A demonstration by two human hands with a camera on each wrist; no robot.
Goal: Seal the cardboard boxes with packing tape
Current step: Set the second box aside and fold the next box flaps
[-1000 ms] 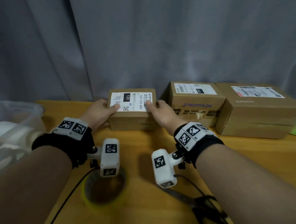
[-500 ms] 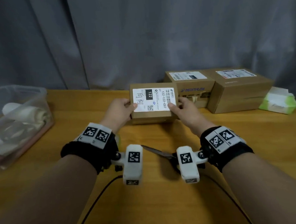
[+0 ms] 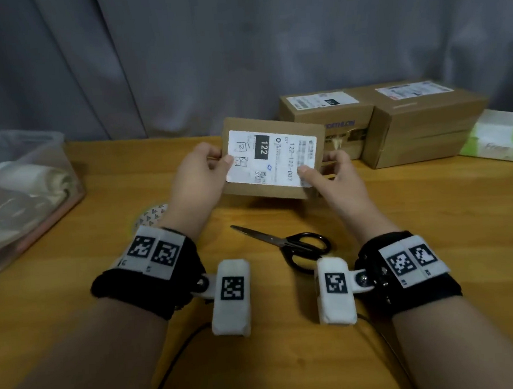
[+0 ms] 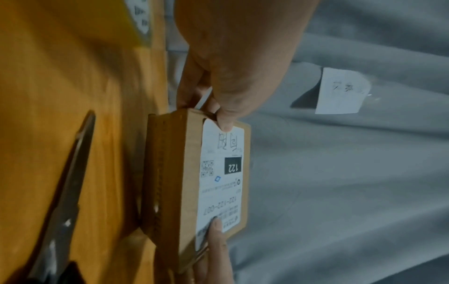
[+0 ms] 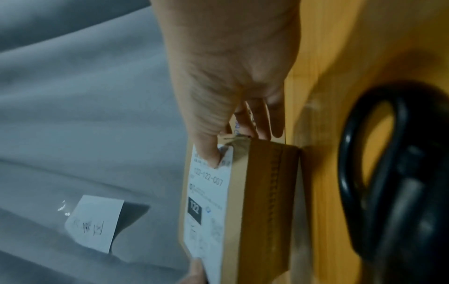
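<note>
Both hands hold a small cardboard box (image 3: pixel 274 160) with a white "122" label above the wooden table (image 3: pixel 431 228). It is tilted so the label faces me. My left hand (image 3: pixel 217 162) grips its left end, thumb on the label and fingers behind, as the left wrist view (image 4: pixel 218 115) also shows. My right hand (image 3: pixel 322 169) grips the right end the same way (image 5: pixel 218 146). A packing tape roll (image 3: pixel 151 215) lies on the table by my left wrist, partly hidden. Black-handled scissors (image 3: pixel 288 243) lie between my wrists.
Two larger labelled cardboard boxes (image 3: pixel 325 112) (image 3: pixel 419 124) stand at the back right against a grey curtain. A green tissue pack (image 3: pixel 495 140) sits to their right. A clear plastic bin (image 3: pixel 23 190) with rolls stands at the left edge.
The small box has come off the table, moved toward me and tipped its label face up at me. Both hands kept their grip on its ends.
</note>
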